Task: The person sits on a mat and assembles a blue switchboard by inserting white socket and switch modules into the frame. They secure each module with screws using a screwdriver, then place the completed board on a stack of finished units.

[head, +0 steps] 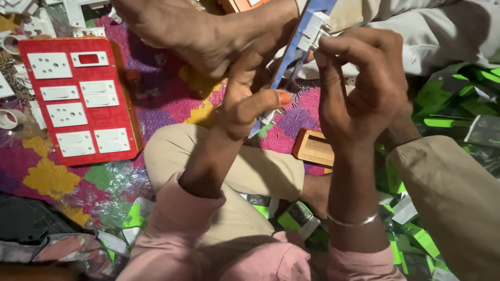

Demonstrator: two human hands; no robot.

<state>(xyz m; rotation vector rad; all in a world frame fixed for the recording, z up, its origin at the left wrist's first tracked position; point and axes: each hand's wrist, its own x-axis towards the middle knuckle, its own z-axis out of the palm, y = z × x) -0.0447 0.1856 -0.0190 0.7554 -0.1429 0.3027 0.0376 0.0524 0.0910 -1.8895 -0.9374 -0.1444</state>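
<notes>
Fingers (pixel 325 49) of right hand (pixel 359 93) pinched tight on a small white switch part (pixel 316 27) at the top of the blue board (pixel 297 57). Left hand (pixel 245 99) wraps the blue board's lower edge, thumb pressed across it. Blue board stands tilted between both hands, above the crossed legs. Red board (pixel 83 99) with white switches lies flat, well left of blue board. Small wooden box (pixel 314 147) just below-right of it.

A blue switch board (pixel 291 57) stands tilted on edge, a white switch (pixel 316 27) fitted near its top.
</notes>
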